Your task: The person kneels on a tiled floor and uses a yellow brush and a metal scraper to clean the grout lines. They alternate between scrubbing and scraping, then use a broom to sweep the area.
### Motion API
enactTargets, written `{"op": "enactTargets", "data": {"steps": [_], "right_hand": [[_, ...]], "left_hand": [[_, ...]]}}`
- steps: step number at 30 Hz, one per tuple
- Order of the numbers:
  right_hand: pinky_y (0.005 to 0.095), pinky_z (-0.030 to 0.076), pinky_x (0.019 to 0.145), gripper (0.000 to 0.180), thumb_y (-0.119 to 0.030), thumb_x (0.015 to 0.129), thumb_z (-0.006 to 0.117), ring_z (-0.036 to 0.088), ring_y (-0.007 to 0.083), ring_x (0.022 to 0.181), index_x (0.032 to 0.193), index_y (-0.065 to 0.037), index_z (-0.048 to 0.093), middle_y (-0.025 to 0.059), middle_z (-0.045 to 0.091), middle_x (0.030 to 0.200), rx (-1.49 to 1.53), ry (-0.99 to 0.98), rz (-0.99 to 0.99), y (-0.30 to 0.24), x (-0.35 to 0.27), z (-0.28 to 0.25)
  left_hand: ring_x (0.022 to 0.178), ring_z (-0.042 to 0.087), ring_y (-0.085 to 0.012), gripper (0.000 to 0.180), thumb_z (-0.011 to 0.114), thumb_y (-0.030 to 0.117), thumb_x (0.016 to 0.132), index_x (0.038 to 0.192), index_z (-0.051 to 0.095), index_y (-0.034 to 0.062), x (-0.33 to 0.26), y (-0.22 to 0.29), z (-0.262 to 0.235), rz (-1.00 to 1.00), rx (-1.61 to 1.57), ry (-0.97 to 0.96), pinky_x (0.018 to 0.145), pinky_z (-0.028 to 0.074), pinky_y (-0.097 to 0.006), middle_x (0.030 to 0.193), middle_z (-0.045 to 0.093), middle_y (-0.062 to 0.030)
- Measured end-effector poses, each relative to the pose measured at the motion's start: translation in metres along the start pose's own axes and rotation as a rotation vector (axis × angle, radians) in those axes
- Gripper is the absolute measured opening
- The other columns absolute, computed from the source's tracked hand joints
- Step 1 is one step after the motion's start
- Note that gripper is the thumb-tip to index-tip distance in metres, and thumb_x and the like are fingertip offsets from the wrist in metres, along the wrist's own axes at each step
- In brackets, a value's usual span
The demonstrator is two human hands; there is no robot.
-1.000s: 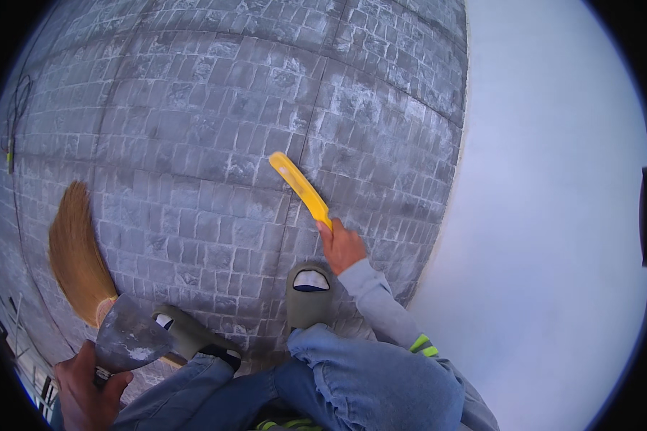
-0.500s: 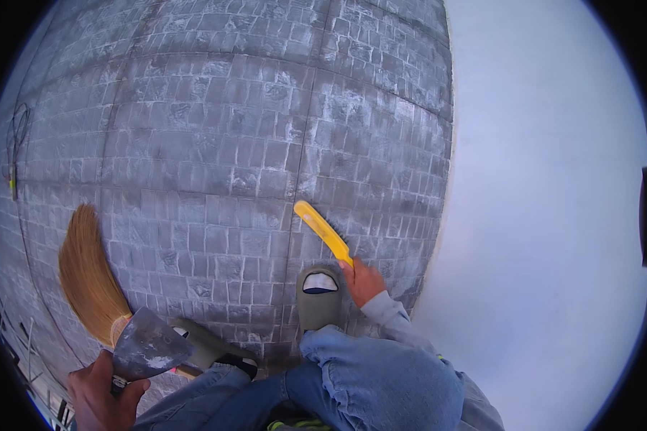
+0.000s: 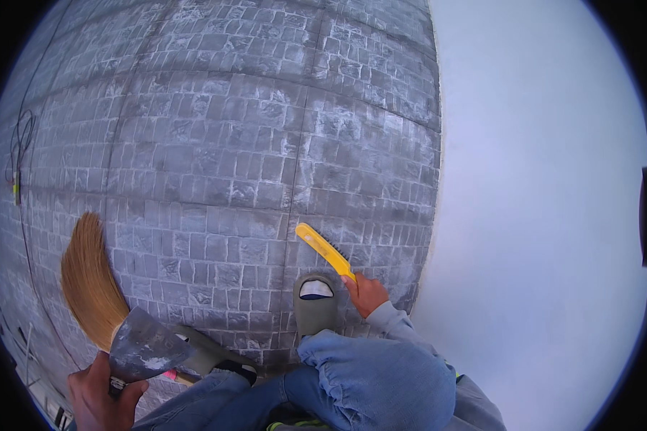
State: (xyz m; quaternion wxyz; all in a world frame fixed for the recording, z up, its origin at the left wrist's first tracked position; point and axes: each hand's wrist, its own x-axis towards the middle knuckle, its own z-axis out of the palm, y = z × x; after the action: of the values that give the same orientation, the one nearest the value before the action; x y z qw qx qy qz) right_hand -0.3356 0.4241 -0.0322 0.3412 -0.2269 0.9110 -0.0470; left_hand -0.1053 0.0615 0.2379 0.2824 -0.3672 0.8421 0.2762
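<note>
My right hand (image 3: 367,294) is closed around the handle of a yellow brush (image 3: 325,249) with dark bristles. The brush points forward and left over the grey stone-patterned floor; whether its bristles touch the floor I cannot tell. At the lower left, my left hand (image 3: 102,395) grips a wide scraper (image 3: 149,346), its grey blade smeared with white and pointing to the right. Beyond the blade a straw broom (image 3: 92,273) lies on the floor, bristles toward the far left. The scraper hides the broom's binding and part of its handle.
A smooth white surface (image 3: 532,215) borders the floor on the right. A dark looped cable (image 3: 23,136) lies at the far left with a thin line running from it. My sandalled feet (image 3: 315,305) stand between the two tools. White dust streaks the floor.
The view has shifted slightly, so floor and broom sit a little lower. The brush and my right hand are slightly nearer me. The scraper covers more of the broom's binding. Both grips are unchanged.
</note>
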Motion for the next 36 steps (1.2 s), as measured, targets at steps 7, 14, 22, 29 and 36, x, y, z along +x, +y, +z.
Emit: {"op": "enactTargets", "data": {"steps": [7, 14, 22, 29, 36], "right_hand": [[0.0549, 0.048, 0.062, 0.056, -0.054, 0.095, 0.041, 0.061, 0.0465, 0.07, 0.089, -0.002, 0.06, 0.0248, 0.063, 0.072, 0.103, 0.226, -0.115, -0.09, 0.127, 0.002], [0.0561, 0.047, 0.061, 0.054, -0.053, 0.095, 0.042, 0.06, 0.047, 0.068, 0.089, -0.003, 0.06, 0.0253, 0.062, 0.071, 0.093, 0.084, -0.087, -0.026, 0.049, 0.005], [0.055, 0.048, 0.06, 0.053, -0.053, 0.095, 0.043, 0.061, 0.0458, 0.067, 0.09, -0.002, 0.059, 0.0254, 0.062, 0.069, 0.1, 0.121, -0.035, -0.032, 0.057, 0.019], [0.053, 0.048, 0.064, 0.059, -0.056, 0.095, 0.041, 0.062, 0.0447, 0.072, 0.084, -0.001, 0.06, 0.0236, 0.063, 0.073, 0.094, 0.093, -0.074, -0.038, 0.096, -0.005], [0.0564, 0.047, 0.065, 0.056, -0.055, 0.095, 0.041, 0.061, 0.0463, 0.07, 0.09, -0.004, 0.062, 0.0251, 0.062, 0.071, 0.109, -0.081, 0.093, 0.027, -0.027, 0.019]], "left_hand": [[0.059, 0.061, -0.037, 0.042, 0.073, 0.021, 0.08, 0.111, 0.058, -0.0032, -0.002, 0.013, 0.004, 0.166, -0.002, -0.01, 0.052, 0.046, -0.041, 0.067, 0.061, -0.0215], [0.057, 0.06, -0.0374, 0.04, 0.073, 0.023, 0.081, 0.108, 0.059, -0.0034, 0.003, 0.02, -0.006, 0.11, 0.0, 0.055, 0.051, 0.044, -0.041, 0.065, 0.059, -0.0214], [0.059, 0.061, -0.0373, 0.037, 0.073, 0.02, 0.081, 0.107, 0.059, -0.0016, 0.005, 0.008, 0.002, 0.037, 0.034, -0.082, 0.052, 0.045, -0.042, 0.067, 0.06, -0.0214], [0.062, 0.063, -0.0373, 0.039, 0.073, 0.018, 0.081, 0.107, 0.059, -0.0073, 0.013, 0.041, -0.006, 0.271, 0.053, 0.017, 0.053, 0.047, -0.041, 0.077, 0.063, -0.0236], [0.061, 0.062, -0.0381, 0.035, 0.073, 0.02, 0.081, 0.103, 0.06, -0.0041, 0.009, 0.017, -0.002, 0.007, 0.018, -0.022, 0.053, 0.046, -0.041, 0.072, 0.062, -0.024]]}}
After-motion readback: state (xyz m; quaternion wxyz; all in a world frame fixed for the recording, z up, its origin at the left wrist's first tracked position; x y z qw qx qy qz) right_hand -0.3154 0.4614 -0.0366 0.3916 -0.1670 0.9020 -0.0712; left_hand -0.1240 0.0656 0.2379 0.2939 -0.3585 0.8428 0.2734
